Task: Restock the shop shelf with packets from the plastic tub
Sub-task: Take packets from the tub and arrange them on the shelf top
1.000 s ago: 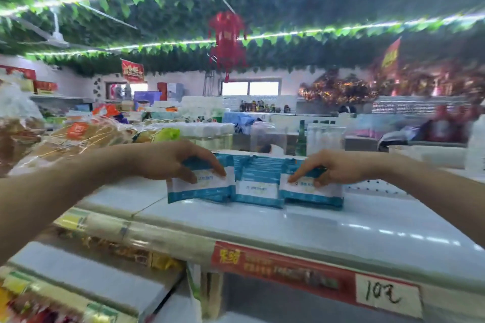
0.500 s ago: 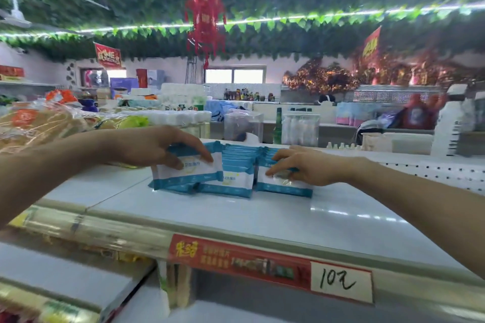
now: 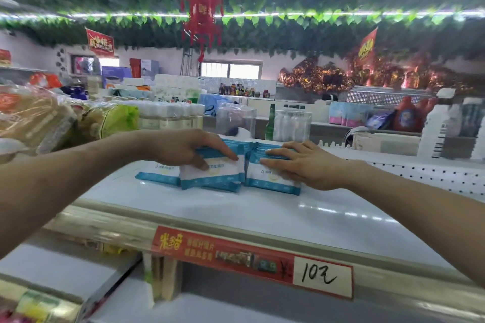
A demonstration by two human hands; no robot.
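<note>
Centre frame, left hand (image 3: 183,148) grasps a blue-and-white plastic packet (image 3: 212,177) on a white shelf (image 3: 288,217). Right hand (image 3: 307,165) lies unclenched on its neighbour (image 3: 271,179)

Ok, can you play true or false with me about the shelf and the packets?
1. Both the left hand and the right hand touch the blue and white plastic packets. True.
2. The packets sit on the white shelf top. True.
3. The handwritten white price tag reads 20. False: it reads 10.
4. The lantern hanging from the ceiling is yellow. False: it is red.
5. A green bottle stands behind the packets. True.
</note>
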